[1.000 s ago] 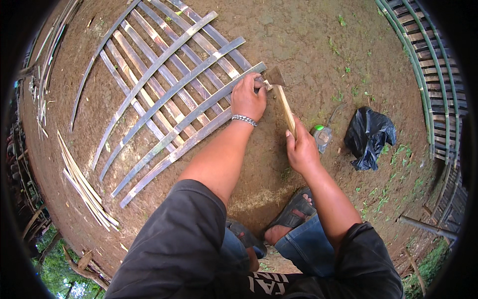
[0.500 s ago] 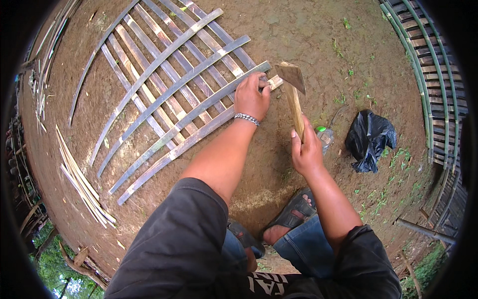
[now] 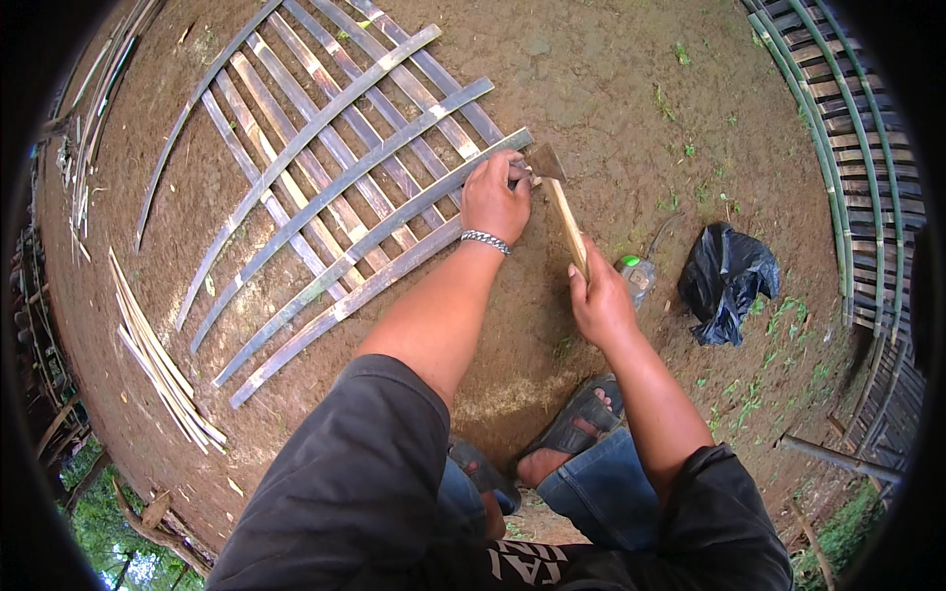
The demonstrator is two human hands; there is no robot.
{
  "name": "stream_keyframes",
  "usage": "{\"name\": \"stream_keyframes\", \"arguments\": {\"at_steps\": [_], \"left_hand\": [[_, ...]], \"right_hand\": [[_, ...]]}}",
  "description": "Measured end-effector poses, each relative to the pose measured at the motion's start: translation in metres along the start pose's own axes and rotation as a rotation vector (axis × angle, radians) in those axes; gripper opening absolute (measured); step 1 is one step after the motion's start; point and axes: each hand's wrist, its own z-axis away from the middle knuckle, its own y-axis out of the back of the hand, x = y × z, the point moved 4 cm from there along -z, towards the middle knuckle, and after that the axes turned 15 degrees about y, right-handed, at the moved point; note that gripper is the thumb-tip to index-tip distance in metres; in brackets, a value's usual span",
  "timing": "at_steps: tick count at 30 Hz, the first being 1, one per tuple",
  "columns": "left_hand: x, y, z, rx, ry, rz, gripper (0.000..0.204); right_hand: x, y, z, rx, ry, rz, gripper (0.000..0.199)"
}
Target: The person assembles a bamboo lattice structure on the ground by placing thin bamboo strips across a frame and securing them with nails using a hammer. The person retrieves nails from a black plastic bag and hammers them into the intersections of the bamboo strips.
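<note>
Seemingly striking a slat end (image 3: 535, 181), pinching it in the left grip (image 3: 496, 202) at the edge of the bamboo lattice (image 3: 374, 150) on the ground (image 3: 631, 118), clasping a wooden-handled tool (image 3: 567, 217) in the right grip (image 3: 603, 305); likely calling for a steady hold and controlled blow

Smooth wooden handle (image 3: 569, 223), dull metal head (image 3: 549, 163), glossy plastic bag (image 3: 727, 281)

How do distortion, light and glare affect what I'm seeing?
Head view: long grey-brown bamboo slats bow, likely fisheye bending; head view: soft daylight, no hard shadow near the right hand; head view: sheen on the crumpled black plastic bag; head view: corners black.
</note>
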Motion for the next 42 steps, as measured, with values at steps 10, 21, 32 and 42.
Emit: {"name": "stream_keyframes", "arguments": {"at_steps": [10,21,32,42], "left_hand": [[0.001,-0.002,-0.002,0.006,-0.017,-0.002,0.03],[0.002,-0.001,0.001,0.003,-0.011,-0.013,0.032],[-0.003,-0.002,0.001,-0.027,0.039,0.004,0.034],[-0.003,0.001,0.002,-0.002,0.003,-0.021,0.036]], "right_hand": [[0.005,0.005,0.0,-0.033,-0.063,-0.051,0.047],[-0.004,0.013,-0.003,-0.034,-0.064,-0.005,0.05],[-0.012,0.019,-0.002,-0.008,-0.075,-0.008,0.052],[-0.016,0.016,-0.005,0.021,0.022,-0.017,0.053]]}}
